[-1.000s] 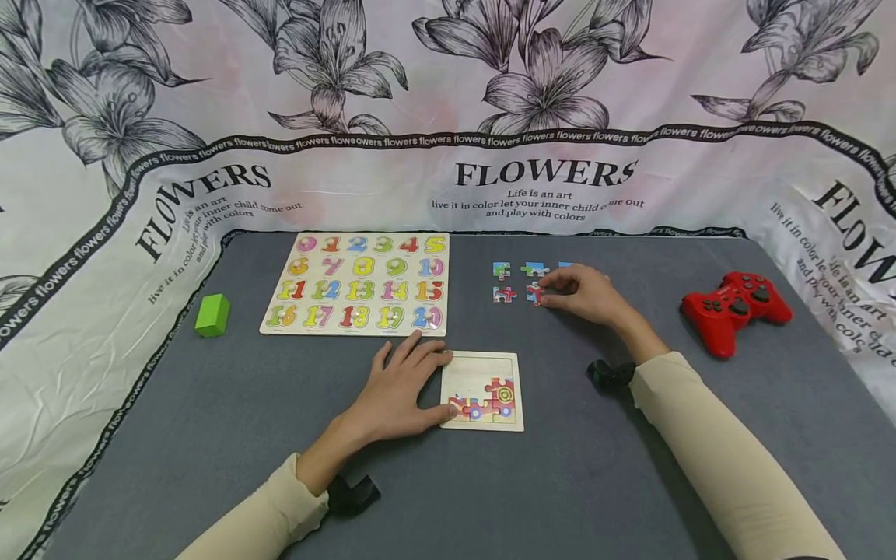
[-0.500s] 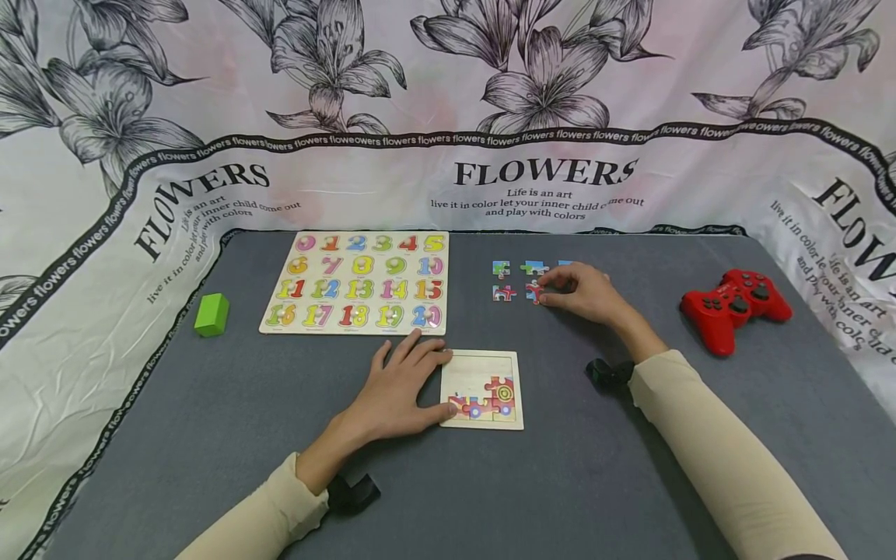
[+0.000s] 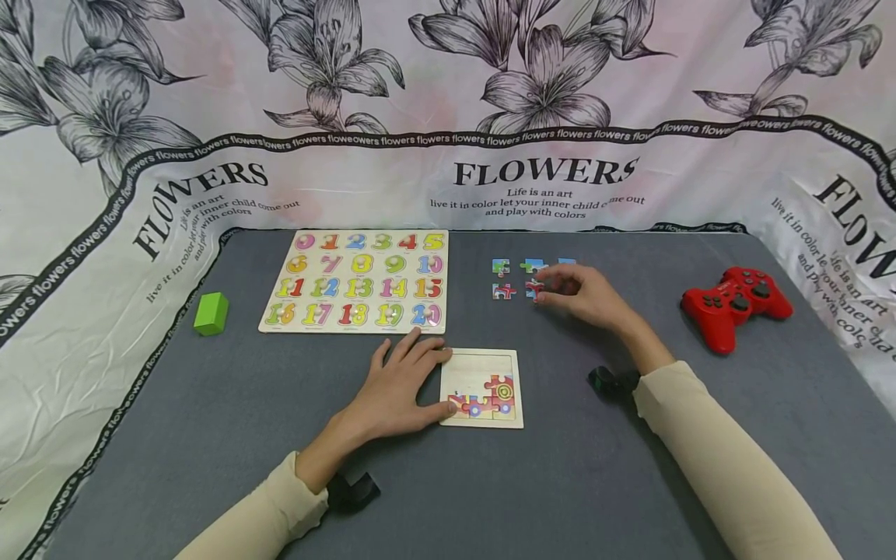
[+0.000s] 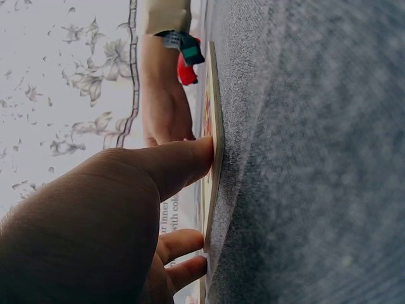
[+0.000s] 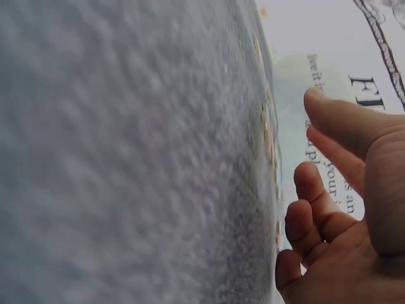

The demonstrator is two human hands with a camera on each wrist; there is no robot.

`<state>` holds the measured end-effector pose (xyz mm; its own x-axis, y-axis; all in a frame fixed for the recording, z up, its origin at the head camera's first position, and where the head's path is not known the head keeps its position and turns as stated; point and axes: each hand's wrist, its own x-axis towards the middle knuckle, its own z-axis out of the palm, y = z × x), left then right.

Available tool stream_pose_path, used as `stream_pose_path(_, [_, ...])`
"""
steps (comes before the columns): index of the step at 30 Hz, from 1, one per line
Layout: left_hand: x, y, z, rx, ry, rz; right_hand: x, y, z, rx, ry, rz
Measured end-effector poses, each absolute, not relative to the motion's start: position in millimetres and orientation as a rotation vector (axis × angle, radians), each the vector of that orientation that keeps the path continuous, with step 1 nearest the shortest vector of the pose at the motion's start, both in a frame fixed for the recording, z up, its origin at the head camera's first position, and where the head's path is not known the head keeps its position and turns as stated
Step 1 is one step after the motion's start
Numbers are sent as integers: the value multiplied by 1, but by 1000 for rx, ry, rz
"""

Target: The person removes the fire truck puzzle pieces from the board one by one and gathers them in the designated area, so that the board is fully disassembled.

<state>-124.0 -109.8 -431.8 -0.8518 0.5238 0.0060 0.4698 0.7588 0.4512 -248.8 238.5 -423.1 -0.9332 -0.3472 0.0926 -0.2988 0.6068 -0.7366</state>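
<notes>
A small square wooden puzzle board (image 3: 465, 365) lies at the middle front, with several pieces of a red and yellow vehicle picture fitted in its lower part. My left hand (image 3: 392, 393) rests at its left side, fingers spread; in the left wrist view the thumb (image 4: 190, 158) touches the board's edge. Behind to the right lie loose puzzle pieces, among them a red one (image 3: 503, 292) and a green-blue one (image 3: 500, 267). My right hand (image 3: 581, 295) hovers beside another red piece (image 3: 533, 289), partly hidden. Nothing shows between its thumb and fingers in the right wrist view.
A number puzzle board (image 3: 353, 281) lies at the back left, just beyond my left fingertips. Left of it stands a green block (image 3: 211, 314). A red game controller (image 3: 737, 307) lies at the right. A flower-printed cloth (image 3: 539, 187) hangs behind the grey table (image 3: 560, 490).
My right hand stays over the loose pieces, its thumb and fingers shifting slightly and its wrist moving a little. The left hand and the square board keep their places.
</notes>
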Motion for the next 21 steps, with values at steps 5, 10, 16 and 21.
stream_pose_path(5, [-124,-109,-431,804,2830,686,-234,229,-419,-636,2695,-1273])
stream_pose_path(10, [-124,-109,-431,800,2831,678,-218,220,-418,-701,2647,-1285])
stream_pose_path(16, [-126,-109,-432,783,2834,665,-202,207,-420,-803,2577,-1299])
stream_pose_path(21, [-126,-109,-432,779,2827,650,-192,199,-421,-899,2517,-1272])
